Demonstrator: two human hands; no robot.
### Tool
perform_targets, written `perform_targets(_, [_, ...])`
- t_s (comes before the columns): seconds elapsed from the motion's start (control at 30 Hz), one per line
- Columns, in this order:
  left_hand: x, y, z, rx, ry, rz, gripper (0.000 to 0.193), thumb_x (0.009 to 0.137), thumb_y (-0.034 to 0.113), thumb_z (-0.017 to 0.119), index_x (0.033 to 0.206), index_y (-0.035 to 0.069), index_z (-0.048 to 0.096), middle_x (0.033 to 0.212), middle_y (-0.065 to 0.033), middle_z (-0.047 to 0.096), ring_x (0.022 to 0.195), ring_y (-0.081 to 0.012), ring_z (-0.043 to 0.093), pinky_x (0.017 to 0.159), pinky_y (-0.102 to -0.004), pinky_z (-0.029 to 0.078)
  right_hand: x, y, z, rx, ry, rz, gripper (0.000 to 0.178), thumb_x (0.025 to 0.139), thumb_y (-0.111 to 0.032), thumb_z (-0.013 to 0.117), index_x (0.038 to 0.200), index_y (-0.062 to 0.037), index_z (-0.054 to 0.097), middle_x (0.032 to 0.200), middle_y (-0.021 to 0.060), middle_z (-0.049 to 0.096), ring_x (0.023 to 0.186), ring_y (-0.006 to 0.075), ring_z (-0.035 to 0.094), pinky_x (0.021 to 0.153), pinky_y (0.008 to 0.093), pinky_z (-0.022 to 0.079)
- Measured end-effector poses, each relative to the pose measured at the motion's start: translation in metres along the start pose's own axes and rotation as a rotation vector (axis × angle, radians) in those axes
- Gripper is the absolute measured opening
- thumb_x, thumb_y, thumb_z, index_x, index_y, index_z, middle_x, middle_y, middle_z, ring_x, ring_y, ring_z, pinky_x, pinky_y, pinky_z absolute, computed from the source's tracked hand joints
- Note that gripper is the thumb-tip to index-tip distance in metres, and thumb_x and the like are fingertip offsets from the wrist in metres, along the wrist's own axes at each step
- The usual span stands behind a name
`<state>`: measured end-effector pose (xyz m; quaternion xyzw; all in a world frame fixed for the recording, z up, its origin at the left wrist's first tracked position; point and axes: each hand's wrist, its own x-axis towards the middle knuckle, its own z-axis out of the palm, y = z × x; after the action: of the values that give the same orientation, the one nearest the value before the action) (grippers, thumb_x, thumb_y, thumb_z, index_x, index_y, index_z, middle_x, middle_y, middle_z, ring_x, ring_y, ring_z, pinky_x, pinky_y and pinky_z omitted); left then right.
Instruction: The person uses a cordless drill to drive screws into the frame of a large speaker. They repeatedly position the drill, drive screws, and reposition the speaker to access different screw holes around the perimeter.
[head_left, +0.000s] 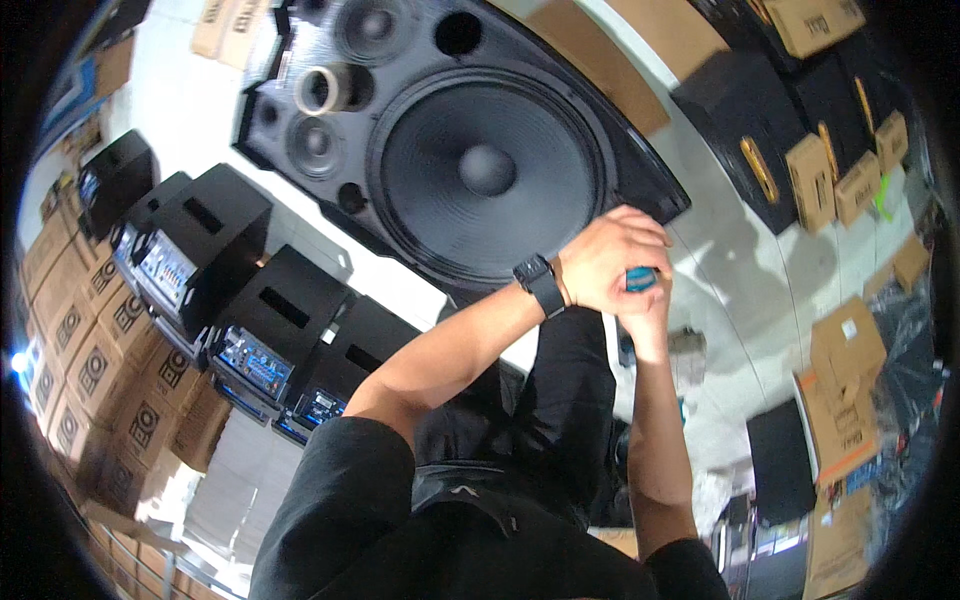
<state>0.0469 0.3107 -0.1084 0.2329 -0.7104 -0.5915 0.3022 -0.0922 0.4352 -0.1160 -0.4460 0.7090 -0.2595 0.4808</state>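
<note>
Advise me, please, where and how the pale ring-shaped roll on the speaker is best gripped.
The pale ring-shaped roll is probably best pinched by its wall, coming from above and pressing from inside the hole and from outside: it seems to lie flat on the speaker, with its open hole facing up.

Stacked brown cardboard boxes [95,368] stand at left near black cabinets [300,275], with opened cartons [845,385] at right.
</note>
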Motion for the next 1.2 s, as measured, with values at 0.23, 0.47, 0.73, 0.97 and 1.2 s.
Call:
perform_targets(0.23, [-0.082, -0.034, -0.188, 0.601, 0.737, -0.529, 0.015, 0.09, 0.014, 0.074, 0.101, 0.007, 0.078, 0.098, -0.013, 0.077, 0.095, -0.0307, 0.073, 0.087, -0.0405, 0.057, 0.004, -0.014, 0.008, -0.076, 0.1, -0.018, 0.085, 0.081, 0.002, 0.079, 0.159, -0.0092, 0.047, 0.137, 0.0202, 0.07, 0.121, 0.0279, 0.071, 0.103, 0.0365, 0.054])
perform_targets(0.47, [-0.155, -0.098, -0.398, 1.085, 0.535, -0.944, 0.023, 0.089, 0.03, 0.073, 0.106, 0.019, 0.083, 0.1, -0.0116, 0.08, 0.096, -0.0314, 0.077, 0.089, -0.042, 0.061, 0.0, -0.014, 0.019, 0.237, 0.123, 0.357, 0.087, 0.084, 0.006, 0.079, 0.162, -0.0063, 0.042, 0.114, 0.0106, 0.076, 0.1, 0.0209, 0.074, 0.095, 0.0347, 0.057])
perform_targets(0.73, [-0.144, -0.134, -0.39, 1.194, 0.442, -1.116, 0.025, 0.088, 0.044, 0.078, 0.11, 0.033, 0.084, 0.112, -0.0088, 0.08, 0.104, -0.0319, 0.076, 0.093, -0.0458, 0.061, 0.006, -0.035, 0.034, 0.372, 0.275, 0.592, 0.02, 0.089, -0.003, 0.082, 0.104, -0.0065, 0.069, 0.087, -0.0005, 0.073, 0.054, 0.0062, 0.054, 0.045, 0.0263, 0.041])
perform_targets(0.97, [-0.14, -0.141, -0.4, 1.028, 0.49, -1.154, 0.026, 0.086, 0.037, 0.074, 0.109, 0.029, 0.084, 0.114, -0.0128, 0.079, 0.109, -0.0346, 0.075, 0.099, -0.0452, 0.059, -0.014, -0.005, 0.023, 0.145, 0.128, 0.384, 0.072, 0.088, -0.001, 0.081, 0.153, -0.0058, 0.049, 0.115, 0.0063, 0.071, 0.095, 0.0112, 0.065, 0.083, 0.0281, 0.054])
perform_targets(1.2, [-0.138, -0.171, -0.399, 1.157, 0.668, -1.106, 0.026, 0.082, 0.031, 0.083, 0.106, 0.022, 0.085, 0.107, -0.0127, 0.08, 0.101, -0.0333, 0.077, 0.096, -0.0448, 0.059, -0.047, -0.021, -0.006, 0.415, 0.016, 0.148, 0.094, 0.084, 0.003, 0.077, 0.166, -0.0027, 0.031, 0.146, 0.0142, 0.06, 0.125, 0.0187, 0.061, 0.103, 0.0306, 0.049])
